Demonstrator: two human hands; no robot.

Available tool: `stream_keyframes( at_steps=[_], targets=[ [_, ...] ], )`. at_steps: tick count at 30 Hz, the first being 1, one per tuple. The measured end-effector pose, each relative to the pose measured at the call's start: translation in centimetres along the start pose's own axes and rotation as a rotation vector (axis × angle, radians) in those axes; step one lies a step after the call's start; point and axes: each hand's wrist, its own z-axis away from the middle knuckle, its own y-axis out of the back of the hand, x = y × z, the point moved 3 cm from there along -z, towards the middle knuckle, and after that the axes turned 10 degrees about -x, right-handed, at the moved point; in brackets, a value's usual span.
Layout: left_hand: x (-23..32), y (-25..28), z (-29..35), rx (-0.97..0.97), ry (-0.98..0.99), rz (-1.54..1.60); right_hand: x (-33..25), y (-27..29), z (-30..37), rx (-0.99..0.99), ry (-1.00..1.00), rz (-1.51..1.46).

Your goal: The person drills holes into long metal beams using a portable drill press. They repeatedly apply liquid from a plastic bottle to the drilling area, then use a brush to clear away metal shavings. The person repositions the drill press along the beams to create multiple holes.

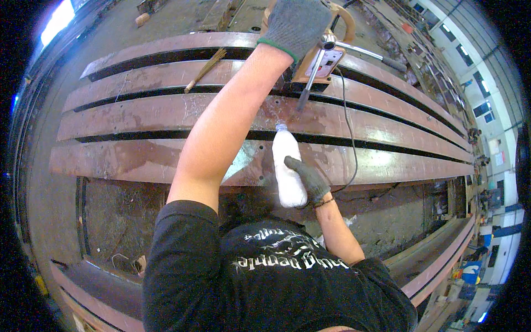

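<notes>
The head view looks down past the person's black shirt (265,276), which fills the near edge and hides the floor just below. The left hand (296,25), in a grey glove, is stretched far out and lies on top of a tan drilling machine (318,61). The hand covers most of the machine's upper part, and the top of the picture cuts the machine's handle, so how the fingers close around it is hard to make out; the grip there cannot be told. A metal lever (365,52) sticks out to the right of the machine, and a thin cable (349,133) runs from it toward the near side.

The right hand (310,180), also gloved, is wrapped tightly around the lower half of a white plastic bottle (287,166). The bottle stands nearly upright, its neck pointing far toward the machine, above the nearest of several long rusty steel beams (138,119). A small broom (204,69) lies on a farther beam, to the left.
</notes>
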Motion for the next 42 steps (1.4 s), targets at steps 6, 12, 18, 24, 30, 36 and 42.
stream_keyframes(
  at_steps=[6, 12, 18, 24, 30, 36, 42],
  targets=[
    [-0.3, -0.7, 0.1, 0.041, 0.0, -0.019, -0.4, -0.2, -0.1, -0.011, -0.063, 0.01],
    [-0.6, -1.0, 0.2, 0.072, -0.034, 0.042, -0.9, -0.2, -0.1, 0.038, -0.064, 0.079],
    [-0.7, -1.0, 0.3, 0.145, -0.085, 0.098, -4.1, -0.8, -0.7, 0.271, 0.591, 0.808],
    [-0.4, -0.6, 0.7, 0.167, -0.034, 0.134, -4.3, 0.3, -1.2, 0.153, 0.591, 0.81],
    [-0.6, -0.9, 0.8, 0.045, 0.053, 0.054, -9.5, 1.0, 0.3, -0.219, 0.365, 1.295],
    [-0.2, 0.4, 0.9, 0.058, -0.03, 0.109, -25.4, -4.4, 3.1, 0.071, 0.851, 1.341],
    [-0.9, -0.2, 5.7, 0.161, 0.096, 0.286, -35.6, -19.5, 2.0, -0.062, 1.297, 1.353]
  ],
)
